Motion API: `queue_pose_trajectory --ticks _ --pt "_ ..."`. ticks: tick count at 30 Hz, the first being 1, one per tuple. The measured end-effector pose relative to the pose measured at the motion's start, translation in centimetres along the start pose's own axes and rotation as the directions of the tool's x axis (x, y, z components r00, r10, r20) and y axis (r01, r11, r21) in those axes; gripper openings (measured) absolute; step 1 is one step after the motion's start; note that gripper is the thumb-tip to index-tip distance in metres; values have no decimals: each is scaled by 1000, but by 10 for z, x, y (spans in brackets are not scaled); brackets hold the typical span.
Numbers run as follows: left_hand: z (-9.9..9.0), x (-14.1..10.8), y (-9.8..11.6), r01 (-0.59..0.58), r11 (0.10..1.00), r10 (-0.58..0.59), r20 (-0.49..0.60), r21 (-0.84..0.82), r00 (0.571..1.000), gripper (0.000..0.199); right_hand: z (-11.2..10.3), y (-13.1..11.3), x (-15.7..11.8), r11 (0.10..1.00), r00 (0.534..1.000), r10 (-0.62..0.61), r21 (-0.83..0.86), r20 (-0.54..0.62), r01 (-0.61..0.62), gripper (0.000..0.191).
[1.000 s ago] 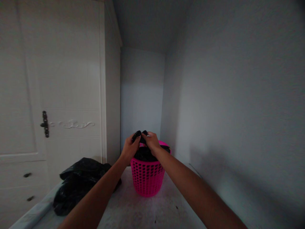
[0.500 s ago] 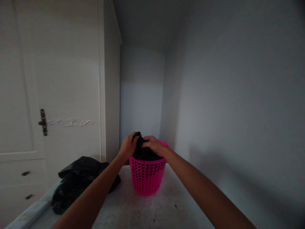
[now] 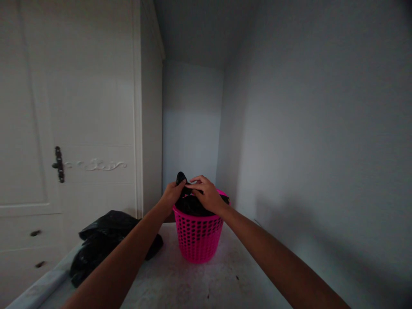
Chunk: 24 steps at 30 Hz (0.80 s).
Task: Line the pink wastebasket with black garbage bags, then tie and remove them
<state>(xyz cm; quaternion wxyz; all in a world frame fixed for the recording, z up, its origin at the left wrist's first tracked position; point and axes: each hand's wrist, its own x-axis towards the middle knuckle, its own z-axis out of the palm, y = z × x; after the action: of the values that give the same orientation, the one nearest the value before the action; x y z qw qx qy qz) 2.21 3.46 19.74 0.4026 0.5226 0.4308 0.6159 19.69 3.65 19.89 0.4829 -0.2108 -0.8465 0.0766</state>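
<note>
A bright pink basket [image 3: 199, 240] with round holes in its wall stands upright on a pale, patterned surface. Inside it lies a black plastic bag [image 3: 195, 207], part of which is bunched up above the rim. My left hand [image 3: 174, 192] pinches this raised part at the basket's left rim, and a black loop of plastic sticks up past the thumb. From the right, my right hand [image 3: 205, 192] reaches over the basket, its fingertips closed on the same gathered plastic. The far part of the rim is mostly hidden behind my hands.
A second black plastic bag [image 3: 106, 236] lies crumpled on the surface [image 3: 174, 287] at left, partly behind my left forearm. A white wardrobe [image 3: 93, 107] with dark handles stands on the left. A pale wall [image 3: 305, 128] runs along the right side.
The bunched plastic now stands up higher at the left rim. My right hand has risen slightly, with its fingers brought closer to my left hand. The basket has barely moved.
</note>
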Motion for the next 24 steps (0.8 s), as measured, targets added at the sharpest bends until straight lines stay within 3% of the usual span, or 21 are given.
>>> queue_pose_trajectory --ticks 4,8,11,15,17,20,22,24 --pt "-5 4 -3 47 999 -48 -34 -15 998 41 -8 -3 -10 997 999 18 80 -40 -14 29" --pt "-28 14 -14 48 998 -36 -207 51 978 31 -35 6 -30 974 994 59 213 96 -78 18" --pt "-46 19 -30 43 993 -4 -327 111 945 31 -57 17 -49 962 975 130 216 182 -169 14" --pt "-48 12 -50 -15 988 74 -378 156 923 29 -72 24 -63 960 961 191 166 197 -225 22" --pt "-41 1 -61 -84 983 141 -385 161 912 35 -73 21 -61 963 965 179 167 192 -211 28" --pt "-29 -27 -88 -196 969 239 -372 150 897 61 -68 14 -48 946 951 233 180 203 -271 45" --pt "-22 -54 -119 -287 949 314 -329 128 891 78 -61 10 -35 925 916 326 120 233 -360 58" --pt "-16 -83 -157 -286 946 323 -340 155 883 88 -50 9 -23 915 873 392 -20 291 -404 72"
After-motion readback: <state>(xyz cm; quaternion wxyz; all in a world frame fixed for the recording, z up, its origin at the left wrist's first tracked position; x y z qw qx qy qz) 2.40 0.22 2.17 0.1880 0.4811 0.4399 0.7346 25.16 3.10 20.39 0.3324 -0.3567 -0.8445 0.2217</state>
